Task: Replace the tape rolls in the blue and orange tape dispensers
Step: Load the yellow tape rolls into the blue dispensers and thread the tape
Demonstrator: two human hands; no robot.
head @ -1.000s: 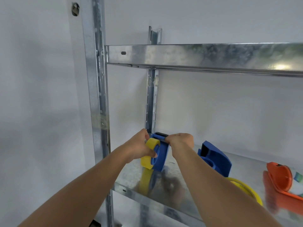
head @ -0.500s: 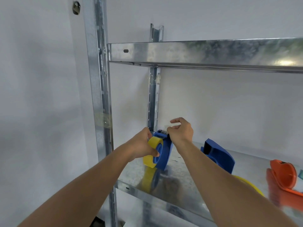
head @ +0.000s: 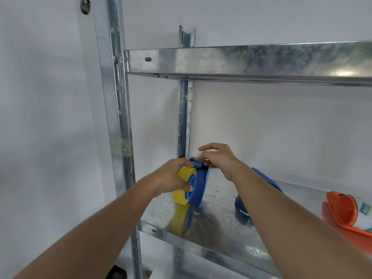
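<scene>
**One head view, close on the shelf**

A single head-worn camera looks forward and slightly down at a metal shelf (head: 221, 222) against a white wall, near enough that both forearms reach in from the bottom edge. An upper shelf (head: 251, 59) crosses at about eye level.

A storeroom: bare galvanised steel shelving (head: 241, 61) against white walls (head: 40, 117)

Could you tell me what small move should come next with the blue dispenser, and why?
Probably draw the tape end across the cutter: the yellow roll already sits on the blue dispenser, the left hand steadies it, and the right hand pinches at its top.
</scene>
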